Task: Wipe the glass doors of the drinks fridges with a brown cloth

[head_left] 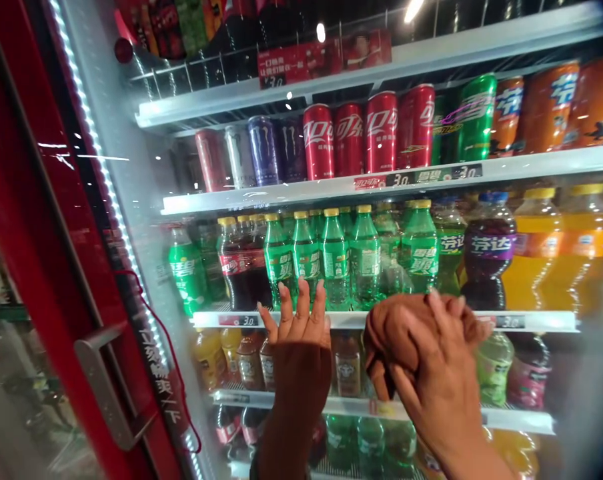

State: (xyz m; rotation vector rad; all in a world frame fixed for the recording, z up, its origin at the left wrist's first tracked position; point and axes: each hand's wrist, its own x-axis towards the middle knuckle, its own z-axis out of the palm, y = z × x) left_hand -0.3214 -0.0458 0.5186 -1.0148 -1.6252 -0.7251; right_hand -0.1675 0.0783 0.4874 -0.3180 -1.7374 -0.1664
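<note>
My right hand (446, 360) is closed on a bunched brown cloth (394, 327), its folds showing mainly left of the fingers. The cloth appears to lie against the glass front of a drinks cooler, before the shelf of bottles. To its left, my left hand (301, 320) is held up with fingers spread and nothing in them. Those fingertips overlap the lower part of the green soda bottles (335, 250); whether they touch the glass I cannot tell. Light spots and streaks reflect on the glass.
A red door frame (41, 200) with a metal handle (114, 390) stands at left, beside a strip of lights (84, 100). A thin red cord (169, 333) hangs there. Behind the glass, shelves hold red cola cans (381, 133), orange soda bottles (536, 247) and several other drinks.
</note>
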